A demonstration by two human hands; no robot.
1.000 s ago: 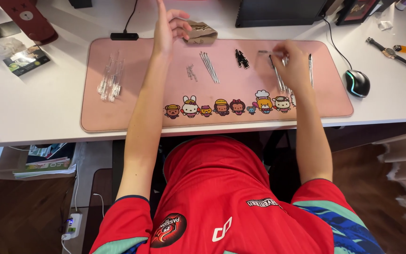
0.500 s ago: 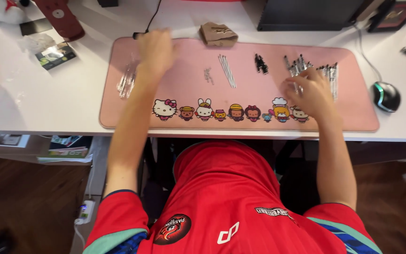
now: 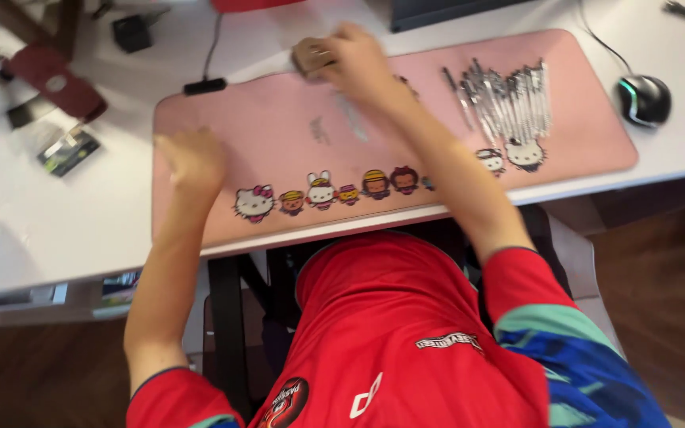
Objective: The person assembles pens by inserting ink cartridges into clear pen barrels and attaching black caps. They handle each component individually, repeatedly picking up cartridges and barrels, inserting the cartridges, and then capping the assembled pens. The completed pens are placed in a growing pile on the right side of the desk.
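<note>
Right hand (image 3: 358, 59) grips small tan pouch (image 3: 311, 55) at mat's (image 3: 279, 143) far edge; looks light, soft — pinch sides. Left hand (image 3: 192, 158) curled, grip blurred, cannot tell.

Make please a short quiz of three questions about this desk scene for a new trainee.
1. True or false: the computer mouse lies on the pink mat.
2. Which hand is at the small brown object? A) left hand B) right hand
3. Fill in: the row of cartoon figures runs along the mat's ____ edge.

Key:
1. False; it lies on the white desk, right of the mat.
2. B; the right hand is there, the left hand rests on the mat.
3. Near.
</note>
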